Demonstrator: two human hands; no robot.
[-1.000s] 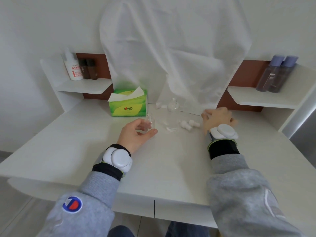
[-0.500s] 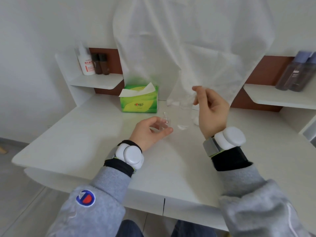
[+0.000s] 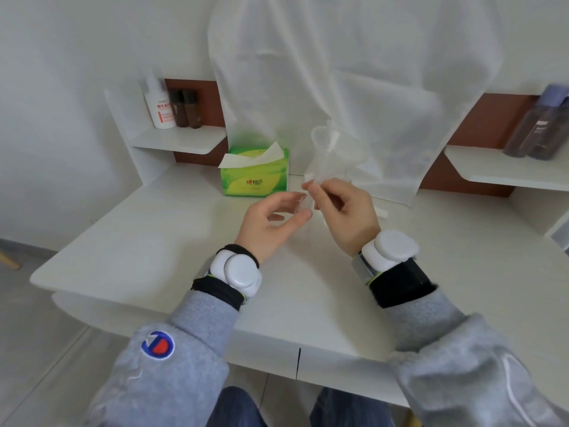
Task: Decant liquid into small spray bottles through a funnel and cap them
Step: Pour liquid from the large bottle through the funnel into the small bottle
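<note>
Since half a second ago: right hand point(image 3: 345, 217) has swung in from its raised spot, pinching the clear funnel point(image 3: 335, 152) by its stem. The stem tip now sits at the mouth of the small bottle point(image 3: 303, 206). Left hand point(image 3: 264, 229) still grips that bottle between thumb and fingers, above the bench point(image 3: 154, 241), near the tissue box point(image 3: 255, 177).

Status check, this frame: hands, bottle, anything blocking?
Left hand grips small clear bottle. Right hand pinches clear funnel, spout at the bottle's mouth; seated or not, unclear. Nothing in the way.
</note>
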